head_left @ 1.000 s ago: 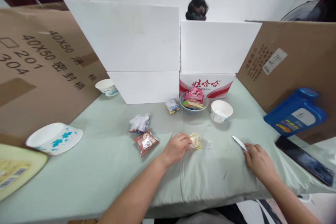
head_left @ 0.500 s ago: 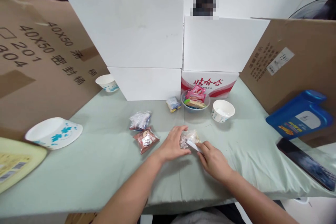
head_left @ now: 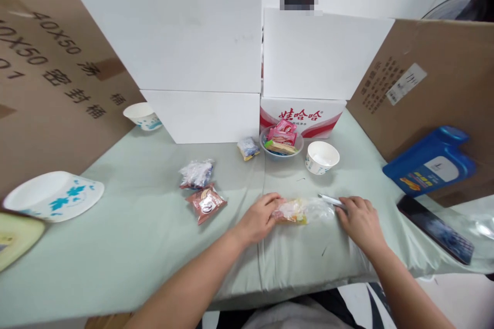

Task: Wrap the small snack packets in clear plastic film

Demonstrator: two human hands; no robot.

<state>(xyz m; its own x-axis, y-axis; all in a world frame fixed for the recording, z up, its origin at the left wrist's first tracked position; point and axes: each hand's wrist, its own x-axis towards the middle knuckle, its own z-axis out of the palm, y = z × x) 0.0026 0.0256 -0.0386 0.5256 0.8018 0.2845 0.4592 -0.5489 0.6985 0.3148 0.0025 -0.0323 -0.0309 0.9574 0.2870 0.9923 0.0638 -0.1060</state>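
Note:
A clear plastic bag [head_left: 295,211] with yellow and reddish contents lies stretched sideways on the cloth in front of me. My left hand [head_left: 261,219] is closed on its left end. At the other end, my right hand [head_left: 360,222] grips a slim whitish pen-like tool [head_left: 328,200]; whether it is a pen or a small knife I cannot tell. The tool's tip points left, over the bag's loose transparent end. Left of my left hand lie a brown snack packet [head_left: 207,204] and, touching it, a crumpled clear-and-dark packet [head_left: 196,174].
Farther back are a blue-white packet [head_left: 247,148], a bowl [head_left: 283,154] of pink and green packets, and a paper bowl [head_left: 321,158]. Two more paper bowls stand left. A blue bottle [head_left: 432,163] and phone [head_left: 436,230] lie right. Cardboard and white panels [head_left: 200,115] enclose the table.
The bunched bag is now drawn out lengthwise. My right hand has moved right with the tool, away from my left hand. The view has shifted slightly.

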